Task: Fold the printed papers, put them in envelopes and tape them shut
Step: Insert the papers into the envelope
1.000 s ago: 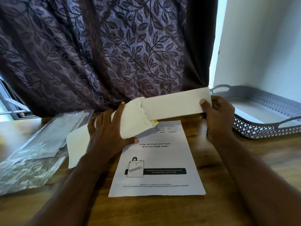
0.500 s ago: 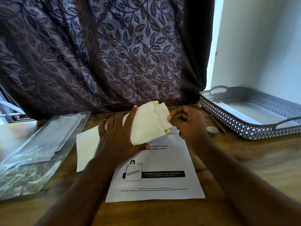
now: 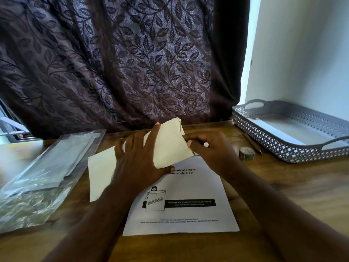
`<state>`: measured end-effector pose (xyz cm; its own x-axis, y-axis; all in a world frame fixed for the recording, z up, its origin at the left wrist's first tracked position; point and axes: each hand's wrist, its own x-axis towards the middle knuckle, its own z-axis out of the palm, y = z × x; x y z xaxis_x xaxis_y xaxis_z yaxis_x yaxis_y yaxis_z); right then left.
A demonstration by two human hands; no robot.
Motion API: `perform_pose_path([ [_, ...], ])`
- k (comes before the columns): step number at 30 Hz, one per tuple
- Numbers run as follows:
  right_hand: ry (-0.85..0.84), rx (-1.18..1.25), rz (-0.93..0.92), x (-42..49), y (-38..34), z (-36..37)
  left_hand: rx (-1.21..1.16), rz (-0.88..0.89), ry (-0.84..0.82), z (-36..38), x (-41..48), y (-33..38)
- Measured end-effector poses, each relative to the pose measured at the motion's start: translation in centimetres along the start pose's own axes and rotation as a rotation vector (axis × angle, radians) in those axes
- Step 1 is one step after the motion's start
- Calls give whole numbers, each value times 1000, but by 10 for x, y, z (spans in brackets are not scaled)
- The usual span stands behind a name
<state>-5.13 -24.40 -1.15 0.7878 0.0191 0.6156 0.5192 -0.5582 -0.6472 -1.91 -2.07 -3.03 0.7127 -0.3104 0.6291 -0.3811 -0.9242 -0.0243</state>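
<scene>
A white envelope [image 3: 169,143] is held a little above the wooden table, its right end raised. My left hand [image 3: 138,157] grips its left part, thumb underneath and fingers over the top. My right hand [image 3: 209,148] pinches the envelope's right edge; the folded paper no longer shows outside it. A printed paper [image 3: 181,201] with a "confidential" drawing lies flat below both hands. Another white sheet or envelope [image 3: 100,171] lies to its left, partly under my left hand. A small roll of tape [image 3: 246,153] stands to the right.
A grey perforated tray [image 3: 283,146] holding a white sheet sits at the right, with a pen [image 3: 253,143] in front of it. A clear plastic pack of envelopes [image 3: 43,174] lies at the left. A dark leaf-patterned curtain [image 3: 122,63] hangs behind the table.
The folded paper stuck out far to the right a second ago. My right hand has pushed it leftward into the envelope, and now it sits at the envelope's right edge.
</scene>
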Motion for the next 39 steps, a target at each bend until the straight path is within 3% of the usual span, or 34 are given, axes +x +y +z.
perform_pose_path([
  [3, -38, -28, 48, -1, -1, 7, -7, 17, 5, 0, 0, 1],
  [9, -115, 366, 227, 3, -14, 0, -29, 40, 15, -2, 1, 5],
  [21, -302, 310, 302, 1, -8, -10, -45, 112, 2, -1, 0, 13],
  [24, -183, 328, 210, 5, -10, -14, -55, 109, 0, -3, -1, 13],
  [28, 65, 137, 158, 7, 8, -14, -98, 142, 51, 8, -3, 14],
  [32, 69, 1, 271, 7, 8, -7, -41, 204, 70, 11, 1, 18],
  [39, 36, 181, 402, 16, 15, -18, -34, 213, -50, -4, 1, 22],
])
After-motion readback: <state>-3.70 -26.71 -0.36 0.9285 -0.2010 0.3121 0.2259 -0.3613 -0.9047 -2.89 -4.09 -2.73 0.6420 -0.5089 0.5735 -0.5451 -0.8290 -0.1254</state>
